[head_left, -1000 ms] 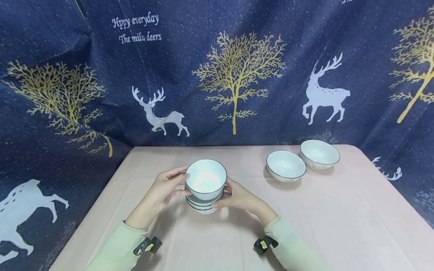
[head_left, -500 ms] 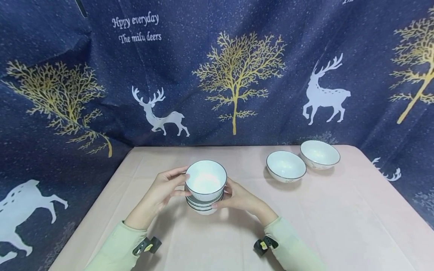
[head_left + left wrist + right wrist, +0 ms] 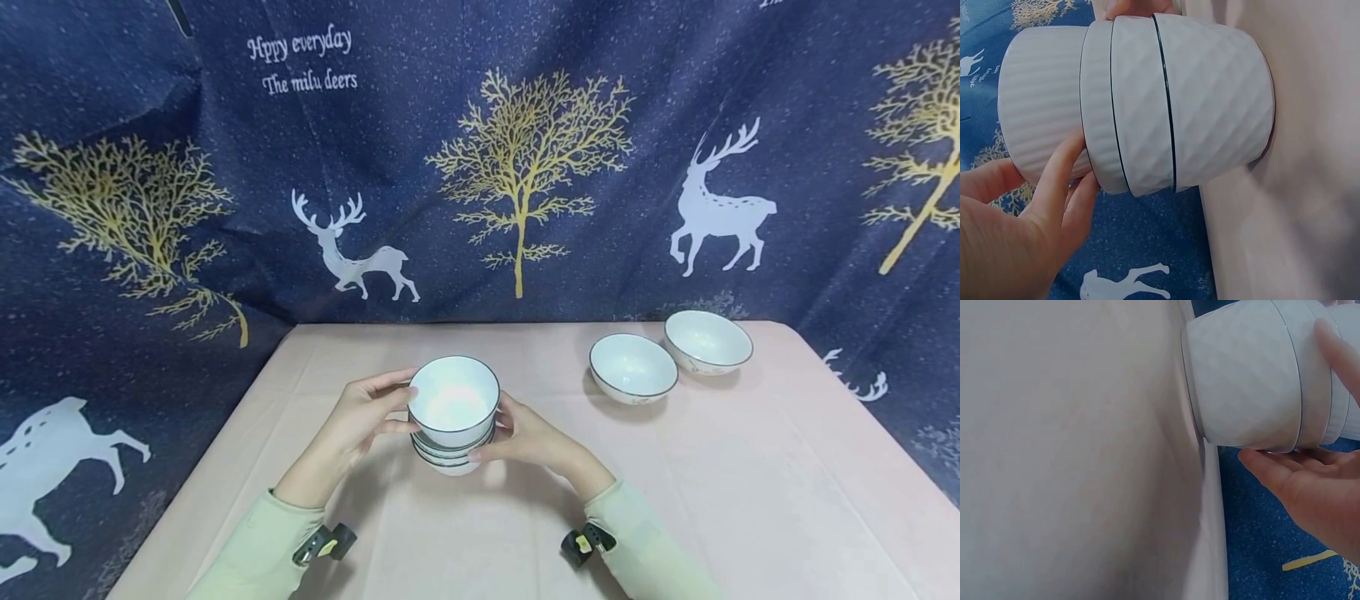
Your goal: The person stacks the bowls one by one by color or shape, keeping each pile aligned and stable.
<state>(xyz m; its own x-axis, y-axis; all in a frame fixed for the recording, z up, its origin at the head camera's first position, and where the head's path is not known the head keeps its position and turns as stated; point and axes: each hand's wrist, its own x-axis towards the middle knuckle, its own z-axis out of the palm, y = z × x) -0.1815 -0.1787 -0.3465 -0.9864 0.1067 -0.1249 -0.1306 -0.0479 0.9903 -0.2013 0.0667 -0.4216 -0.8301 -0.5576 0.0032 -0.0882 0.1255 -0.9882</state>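
Observation:
A stack of white bowls (image 3: 450, 469) with thin dark rims stands upright on the table in the head view. My left hand (image 3: 366, 418) grips the ribbed top bowl (image 3: 453, 400), thumb at its rim and fingers along its left side. In the left wrist view this top bowl (image 3: 1041, 94) sits in a second ribbed one, above diamond-textured bowls (image 3: 1219, 100). From the right, my right hand (image 3: 528, 435) holds the lower bowls, its thumb in front. The right wrist view shows its fingers round the diamond-textured bowl (image 3: 1241, 378) and those above.
Two wider white bowls with dark rims stand at the back right: a nearer bowl (image 3: 633, 367) and a farther bowl (image 3: 707, 340), close together. A pale pink cloth covers the table (image 3: 750, 483). Behind it hangs a dark blue curtain (image 3: 465, 250) with deer and trees.
The top bowl has sunk slightly and shifted a touch left with my left hand. My right hand and the lower bowls stay where they were.

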